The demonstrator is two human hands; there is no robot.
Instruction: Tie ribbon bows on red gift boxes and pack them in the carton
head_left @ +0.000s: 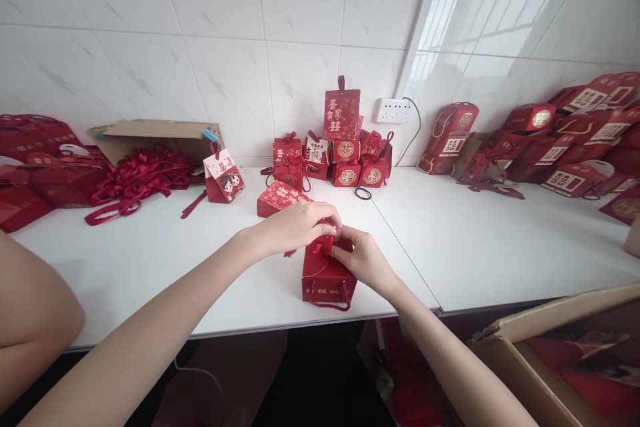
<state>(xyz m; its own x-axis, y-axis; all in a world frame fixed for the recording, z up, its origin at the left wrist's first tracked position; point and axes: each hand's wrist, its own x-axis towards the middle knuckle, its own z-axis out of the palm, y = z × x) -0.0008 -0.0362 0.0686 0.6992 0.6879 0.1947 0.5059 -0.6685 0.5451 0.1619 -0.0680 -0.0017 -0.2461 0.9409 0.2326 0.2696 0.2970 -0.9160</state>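
Observation:
A red gift box point(325, 271) with a twisted rope handle stands near the table's front edge, gold characters on its front side. Over its top, my left hand point(314, 221) pinches a red ribbon point(323, 245) from above. My right hand point(364, 257) is closed at the same ribbon from the right, its thumb along the box top. Part of the ribbon is hidden behind my fingers. Just behind my left wrist lies another red box point(280, 197) with a pale floral print.
Stacked red boxes point(346, 151) stand against the tiled wall. A cardboard box point(155, 133) with red ribbons point(150, 175) is back left, near a small house-shaped box point(224, 177). More boxes point(565, 137) are piled right. An open carton point(515, 360) sits front right. Another person's arm point(35, 320) is at left.

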